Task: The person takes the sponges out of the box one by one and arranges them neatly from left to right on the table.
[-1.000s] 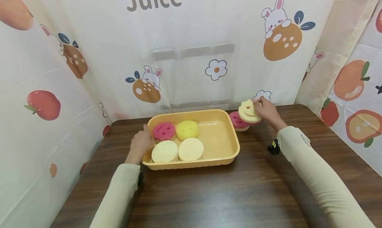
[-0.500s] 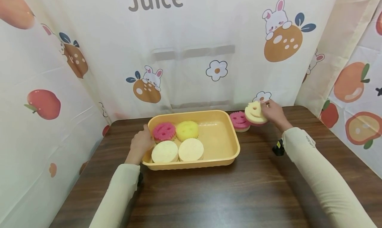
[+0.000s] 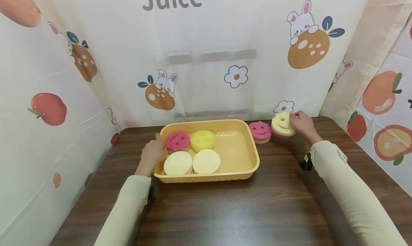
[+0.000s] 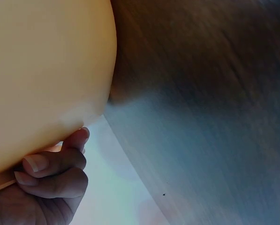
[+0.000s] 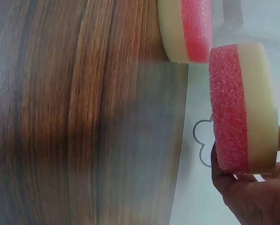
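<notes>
My right hand [image 3: 304, 125] pinches a round smiley sponge [image 3: 284, 124] by its right edge, cream face up and pink layer below. The right wrist view shows this sponge [image 5: 243, 108] raised off the table, fingers under and over its edge. Just left of it a pink smiley sponge [image 3: 260, 131] lies on the table against the tray's right side. My left hand [image 3: 153, 152] grips the left rim of the yellow tray [image 3: 209, 178], its curled fingers [image 4: 60, 183] showing in the left wrist view. Inside the tray sit a pink sponge [image 3: 177, 141], a yellow sponge [image 3: 202, 140] and two cream-topped sponges [image 3: 206, 161].
The dark wooden table [image 3: 206, 210] extends in front of the tray and to both sides. Behind it hangs a printed cloth [image 3: 206, 96], with further cloth at the left and right. Bare tray floor [image 3: 233, 153] shows at the tray's right.
My right hand has carried the cream-faced sponge rightward and slightly down, away from the pink sponge, which is now uncovered. The left hand and the tray have stayed in place.
</notes>
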The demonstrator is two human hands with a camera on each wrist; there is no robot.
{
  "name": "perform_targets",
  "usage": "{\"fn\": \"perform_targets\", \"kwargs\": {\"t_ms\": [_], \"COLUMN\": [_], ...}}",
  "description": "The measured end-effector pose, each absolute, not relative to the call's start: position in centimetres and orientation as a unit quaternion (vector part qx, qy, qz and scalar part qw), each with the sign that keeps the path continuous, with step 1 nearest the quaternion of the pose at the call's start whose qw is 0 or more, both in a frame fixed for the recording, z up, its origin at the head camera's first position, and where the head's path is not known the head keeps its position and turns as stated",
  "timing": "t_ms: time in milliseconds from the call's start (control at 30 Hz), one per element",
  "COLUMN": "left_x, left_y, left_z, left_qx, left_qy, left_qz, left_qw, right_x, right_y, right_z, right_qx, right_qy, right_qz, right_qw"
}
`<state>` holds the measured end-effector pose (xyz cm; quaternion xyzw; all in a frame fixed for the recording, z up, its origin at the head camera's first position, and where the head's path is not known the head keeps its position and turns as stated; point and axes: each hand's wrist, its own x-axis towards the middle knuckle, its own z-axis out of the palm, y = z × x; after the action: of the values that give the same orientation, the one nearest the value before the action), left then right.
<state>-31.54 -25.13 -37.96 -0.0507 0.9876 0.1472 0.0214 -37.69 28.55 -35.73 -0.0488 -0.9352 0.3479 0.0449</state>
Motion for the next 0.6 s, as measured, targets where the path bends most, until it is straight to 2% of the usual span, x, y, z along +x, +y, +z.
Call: {"fn": "perform_targets", "kwargs": {"t_ms": [600], "left_x": [-31.41], "left_y": [-24.98], "left_z": [-37.89], "left_qx": [-0.053], "left_qy": [0.988], "left_qz": [0.144], "left_qw": [0.018], "right_x": [-38.21], "right_y": [29.39], "right_z": [-36.62], "right_qx": [-0.053], "right_qy": [-0.938], "right_qz": [0.341], "right_qw": [0.031]}}
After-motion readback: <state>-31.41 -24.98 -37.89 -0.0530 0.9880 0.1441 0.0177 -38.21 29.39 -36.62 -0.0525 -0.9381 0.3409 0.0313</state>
